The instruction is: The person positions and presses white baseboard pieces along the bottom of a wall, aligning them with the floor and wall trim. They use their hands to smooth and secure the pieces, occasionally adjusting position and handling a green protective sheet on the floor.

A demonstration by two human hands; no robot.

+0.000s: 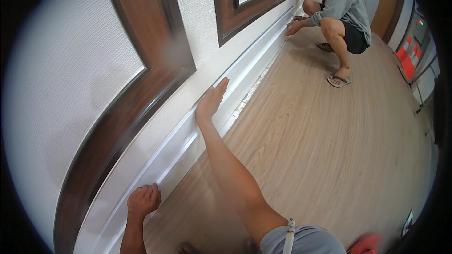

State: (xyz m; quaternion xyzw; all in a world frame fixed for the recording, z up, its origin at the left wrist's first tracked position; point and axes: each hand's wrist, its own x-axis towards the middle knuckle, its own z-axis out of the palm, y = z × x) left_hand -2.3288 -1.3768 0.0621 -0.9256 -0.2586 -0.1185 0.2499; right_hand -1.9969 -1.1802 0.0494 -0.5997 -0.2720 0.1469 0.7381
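A long white skirting board (181, 148) runs along the foot of the wall. My right hand (211, 103) lies against it with straight fingers, palm to the board. Lower down and nearer me, my left hand (144, 199) is curled into a fist, its knuckles pressed to the same board; nothing shows in it. Farther along the wall, a squatting person in a grey top (343, 4) holds both hands (295, 26) at the board's far stretch. A lit cigarette (289, 239) with an ash tip juts up at the lower edge, in front of my grey sleeve.
Dark brown wooden frame moulding (155, 23) borders white textured wall panels (75, 66). Wood-grain flooring (320, 150) spreads to the right, with a rough whitish strip (245, 101) along the board's foot. Orange-and-white cones (410, 59) stand at far right; a red object (365, 244) is at the bottom.
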